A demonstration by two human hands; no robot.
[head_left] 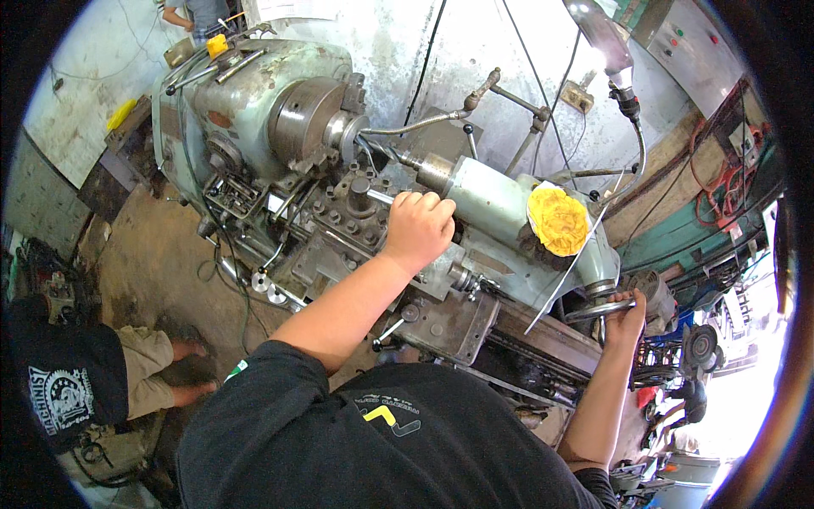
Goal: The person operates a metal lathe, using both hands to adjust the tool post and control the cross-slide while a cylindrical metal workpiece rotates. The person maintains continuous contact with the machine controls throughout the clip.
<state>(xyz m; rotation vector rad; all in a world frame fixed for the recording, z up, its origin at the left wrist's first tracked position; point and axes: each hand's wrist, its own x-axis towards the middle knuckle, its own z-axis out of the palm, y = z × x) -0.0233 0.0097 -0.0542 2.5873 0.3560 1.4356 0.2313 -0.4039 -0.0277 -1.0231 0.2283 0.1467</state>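
Observation:
A large green metal lathe [492, 199] stretches across the view. My left hand [421, 225] is closed around the tool post handle [379, 196], which sticks out from the bolted tool post [359, 199]. At the right end, my right hand [627, 318] grips the rim of the tailstock handwheel [600, 310]. A drill bit [386, 151] extends from the tailstock toward a round metal workpiece [342, 131] in the chuck [297, 119]; whether its tip is inside cannot be made out. A yellow cloth [557, 220] lies on the tailstock.
A lit work lamp [623, 81] and a jointed coolant pipe [475, 97] stand behind the lathe. Carriage levers [390, 331] project toward me. One person [76, 382] is at the lower left, another [203, 17] at the far left. A bench grinder [702, 348] stands at right.

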